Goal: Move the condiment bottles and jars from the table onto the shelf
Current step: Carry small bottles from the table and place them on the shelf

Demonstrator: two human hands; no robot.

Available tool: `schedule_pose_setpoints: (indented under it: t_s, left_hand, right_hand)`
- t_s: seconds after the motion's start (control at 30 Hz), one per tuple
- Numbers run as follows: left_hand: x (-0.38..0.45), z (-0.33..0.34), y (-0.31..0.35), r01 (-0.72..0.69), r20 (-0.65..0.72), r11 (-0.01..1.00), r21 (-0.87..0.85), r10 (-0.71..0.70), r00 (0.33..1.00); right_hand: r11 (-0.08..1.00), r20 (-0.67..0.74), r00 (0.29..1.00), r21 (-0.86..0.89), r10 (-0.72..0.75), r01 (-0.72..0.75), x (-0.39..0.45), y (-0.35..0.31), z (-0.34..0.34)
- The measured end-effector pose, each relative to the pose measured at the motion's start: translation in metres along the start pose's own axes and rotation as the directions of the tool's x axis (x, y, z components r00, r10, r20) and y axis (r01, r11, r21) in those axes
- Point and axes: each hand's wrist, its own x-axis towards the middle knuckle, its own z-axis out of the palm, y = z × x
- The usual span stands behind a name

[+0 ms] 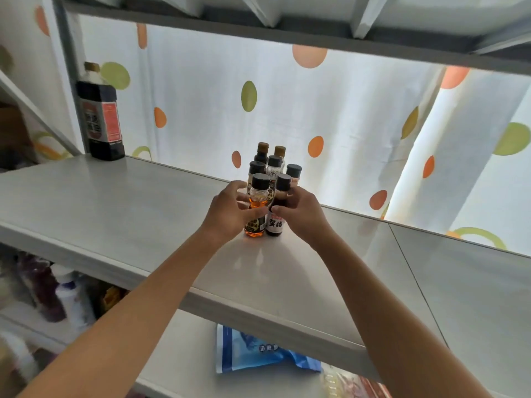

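Two small bottles stand upright and side by side at the front of a cluster on the grey shelf [120, 208]. The amber bottle [256, 206] holds orange liquid and has a dark cap; the dark bottle [277, 214] just beside it carries a white label with black characters. The left hand [230, 214] grips the amber bottle, fingers curled round its body and thumb across the front, covering most of its left flank. The right hand [301, 214] grips the dark bottle the same way, hiding its right side. Both bases appear to rest on the shelf surface, though the hands hide part of the contact line.

Behind them stand five more small bottles [273, 165], close-packed; only caps and shoulders show, their labels and bases blocked by the front pair and the fingers. Two at the rear have brownish caps, the rest dark ones.

At the far left rear of the same shelf stands a large dark bottle [100, 122] with a red-and-white label, text unreadable. A spotted curtain [344, 124] hangs behind the shelving. On the lower shelf lies a blue packet [258, 357], partly cut off by the shelf edge above it. Items at lower left are too blurred to identify.
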Motion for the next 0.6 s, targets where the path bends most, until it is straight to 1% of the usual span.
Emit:
schedule_pose_setpoints:
  t_s: [0.1,0.17,0.23,0.37,0.5,0.6]
  left_hand:
    - [-0.001,0.005,-0.010,0.035,0.018,0.998,0.043,-0.036,0.999]
    - [0.001,0.008,-0.011,0.018,0.003,0.997,0.071,-0.018,1.000]
    - [0.007,0.011,-0.011,0.004,-0.017,0.993,0.114,-0.002,1.000]
    - [0.026,0.015,-0.017,0.021,-0.085,0.984,0.175,-0.006,0.996]
    - [0.046,0.015,-0.024,0.056,-0.131,0.976,0.212,-0.029,0.991]
    - [0.057,0.015,-0.025,0.074,-0.145,0.977,0.202,-0.045,0.988]
  right_hand:
    - [0.999,-0.007,0.999,0.003,0.039,-0.039,0.006,0.006,-0.002]
    - [0.997,0.035,0.998,-0.063,0.053,-0.050,0.011,0.008,-0.004]
    - [0.989,0.039,0.997,-0.138,0.059,-0.053,0.015,0.009,-0.006]
    - [0.987,-0.062,0.994,-0.134,0.085,-0.093,0.024,0.015,-0.007]
    - [0.989,-0.174,0.985,-0.137,0.022,-0.047,0.035,0.020,-0.006]
    - [0.987,-0.233,0.973,-0.153,0.011,-0.048,0.045,0.024,-0.001]
